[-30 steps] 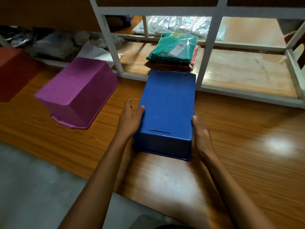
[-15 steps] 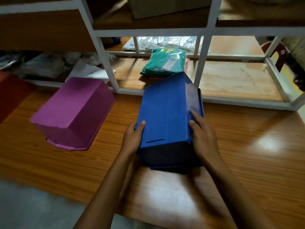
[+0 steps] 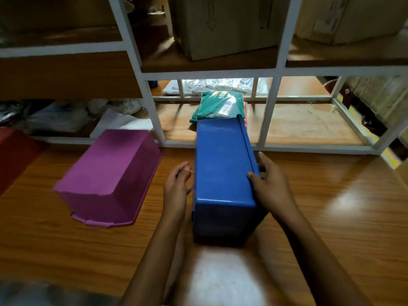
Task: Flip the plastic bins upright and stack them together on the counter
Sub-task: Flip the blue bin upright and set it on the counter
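Note:
A blue plastic bin [image 3: 223,173] stands tipped on its long side on the wooden counter [image 3: 331,217], its rim turned to the right. My right hand [image 3: 268,183] grips that rim, fingers curled over the edge. My left hand [image 3: 177,184] rests against the bin's left face with fingers loosely bent. A purple bin [image 3: 110,175] lies upside down to the left. The corner of a red bin [image 3: 11,155] shows at the far left edge.
A white-framed shelf unit [image 3: 154,120] runs along the back of the counter. On its low shelf lie green bagged clothing [image 3: 218,107] and clear plastic packets [image 3: 220,85]. A cardboard box [image 3: 223,25] sits on the shelf above.
The blue bin went from upside down to tipped on its side, rolling toward the right. My right hand shifted from the bin's side onto its rim.

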